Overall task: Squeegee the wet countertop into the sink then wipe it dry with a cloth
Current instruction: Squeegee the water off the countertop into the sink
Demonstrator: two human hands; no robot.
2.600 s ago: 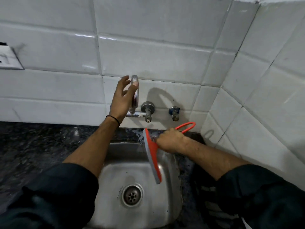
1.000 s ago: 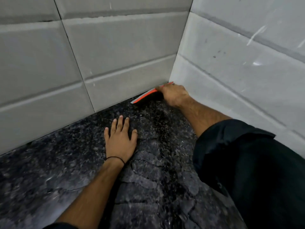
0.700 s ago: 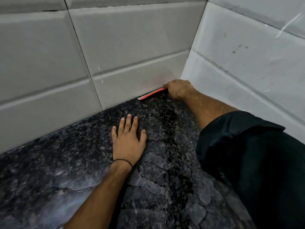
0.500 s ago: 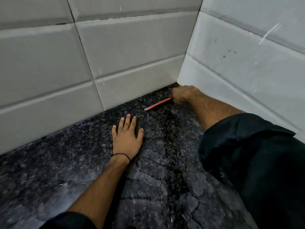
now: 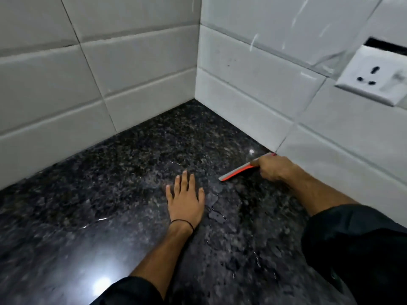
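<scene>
A person leans over a dark speckled stone surface (image 5: 114, 216) set into a corner of white tiled walls (image 5: 136, 62). The right hand (image 5: 272, 168) is closed around the handle of a red squeegee (image 5: 239, 171), whose blade rests on the stone just beside the base of the right-hand wall and angles out toward the middle of the surface. The left hand (image 5: 185, 198) lies flat, palm down with its fingers spread, near the free tip of the blade but not touching it; a thin black band (image 5: 182, 222) circles that wrist. Patches and beads of water (image 5: 217, 213) show on the stone between the two hands and nearer the camera, while a bright reflection of a light sits at the lower left. A white wall socket (image 5: 372, 78) is mounted on the right-hand tiles, above and beyond the squeegee. Dark sleeves (image 5: 356, 249) cover both arms above the elbow.
</scene>
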